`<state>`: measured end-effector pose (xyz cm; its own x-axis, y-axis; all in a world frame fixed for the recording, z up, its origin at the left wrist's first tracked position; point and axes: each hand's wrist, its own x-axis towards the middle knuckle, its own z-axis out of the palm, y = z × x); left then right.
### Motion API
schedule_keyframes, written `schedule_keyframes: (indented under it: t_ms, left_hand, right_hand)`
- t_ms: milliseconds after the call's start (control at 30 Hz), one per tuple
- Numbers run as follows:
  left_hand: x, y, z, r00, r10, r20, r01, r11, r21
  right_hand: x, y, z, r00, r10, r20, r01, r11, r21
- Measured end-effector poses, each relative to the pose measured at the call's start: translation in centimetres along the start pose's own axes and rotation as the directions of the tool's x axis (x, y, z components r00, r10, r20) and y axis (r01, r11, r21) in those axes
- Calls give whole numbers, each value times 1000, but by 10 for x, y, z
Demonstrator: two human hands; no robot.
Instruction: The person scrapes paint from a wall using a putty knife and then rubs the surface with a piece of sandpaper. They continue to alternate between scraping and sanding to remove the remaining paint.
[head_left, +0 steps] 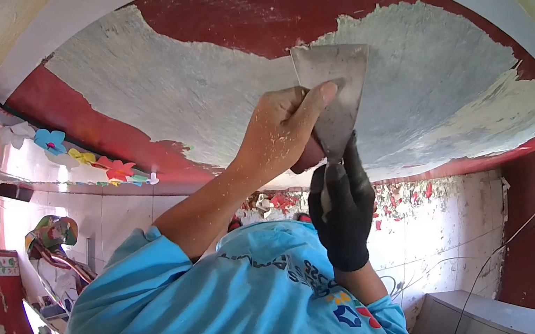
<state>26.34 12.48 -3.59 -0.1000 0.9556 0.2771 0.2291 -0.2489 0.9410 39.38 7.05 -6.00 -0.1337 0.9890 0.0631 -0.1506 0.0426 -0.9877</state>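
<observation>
A wide metal scraper (340,102) stands with its blade edge at the border between red paint (221,15) and a bare grey patch (204,85) on the wall. My left hand (282,125) is bare and dusted with pale flecks. Its thumb lies across the face of the blade, with the fingers curled behind it. Below, my right hand (345,214), in a black glove, wraps round the scraper's handle, which is mostly hidden. Another scraped patch (420,63) spreads to the right of the blade.
Red and pale paint flakes (401,205) litter the tiled floor. A thin cable (482,265) runs up at right, near a pale box-like piece (480,315). Colourful paper flowers (51,141) line the left side. A multicoloured bundle (52,235) stands behind my left shoulder.
</observation>
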Motion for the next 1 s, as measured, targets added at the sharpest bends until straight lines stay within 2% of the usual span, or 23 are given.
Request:
schedule_keyframes:
  t_ms: [33, 67, 100, 133, 200, 233, 267, 333, 400, 500, 567, 600, 667, 700, 800, 833, 867, 900, 933, 967, 1000]
  left_hand:
    - [0, 2, 0, 1000, -29, 10, 29, 1000, -9]
    - [0, 5, 0, 998, -56, 24, 56, 998, -17]
    - [-3, 11, 1, 994, -112, 12, 112, 994, 6]
    - [-5, 4, 2, 995, -104, 15, 103, 995, 7]
    - [-7, -6, -2, 988, -135, 80, 132, 990, 42]
    - [-9, -8, -8, 969, -208, 134, 196, 976, 95]
    - [-6, -3, -9, 969, -206, 137, 193, 976, 98]
    - [1, 4, -8, 991, -120, 66, 117, 992, 37]
    - [2, 9, -6, 987, -138, 83, 139, 990, -4]
    - [-5, 9, -7, 987, -141, 72, 137, 989, 53]
    - [-10, -2, -8, 986, -142, 91, 132, 986, 103]
    - [-8, -4, -10, 988, -126, 90, 117, 988, 105]
    - [-6, -4, -12, 986, -141, 86, 134, 988, 75]
    - [-3, 9, -11, 997, -62, 52, 62, 998, 19]
    - [0, 5, -8, 995, -92, 41, 93, 995, -26]
    - [-2, 10, -10, 988, -147, 51, 145, 988, 44]
    - [-5, 9, -11, 989, -138, 52, 136, 990, 44]
    - [-8, 5, -10, 985, -152, 77, 148, 987, 56]
    - [-11, 0, -11, 980, -169, 101, 163, 984, 69]
    - [-10, -3, -12, 984, -144, 108, 133, 986, 97]
    - [-10, -5, -13, 983, -145, 111, 134, 986, 98]
  right_hand:
    - [7, 20, -9, 831, -535, 156, 518, 640, -568]
    - [5, 18, -8, 831, -534, 156, 518, 640, -568]
    - [1, 14, -6, 965, -262, 35, 261, 923, -283]
    - [-2, 11, -3, 998, 55, 21, -56, 997, 61]
    - [-9, 16, 6, 996, 76, -46, -67, 984, 166]
    - [-8, 21, 5, 999, 22, -29, -20, 997, 72]
    - [-6, 20, 5, 1000, -24, -12, 24, 999, -21]
    - [-1, 10, 6, 999, -47, -20, 46, 998, -32]
    - [0, 5, 5, 997, -73, -20, 72, 996, -52]
    - [-2, 13, 5, 997, -72, -5, 72, 997, -20]
    - [-8, 24, 6, 992, -129, -8, 124, 963, -239]
    - [-10, 19, 9, 984, 178, -16, -167, 948, 271]
    - [-6, 19, 10, 1000, 11, -3, -11, 1000, 22]
    - [-6, 16, 11, 1000, 19, -10, -19, 1000, 22]
    - [0, 6, 14, 998, -37, -45, 40, 998, 57]
    - [0, 9, 11, 1000, 15, -13, -13, 989, 148]
    - [-1, 13, 9, 998, 64, 25, -68, 969, 236]
    - [-5, 18, 5, 995, 97, 34, -100, 989, 112]
    - [-8, 23, 8, 994, 106, 2, -105, 987, 123]
    - [-7, 28, 9, 999, -50, -3, 49, 990, -134]
    - [-7, 30, 11, 981, -194, 27, 190, 905, -380]
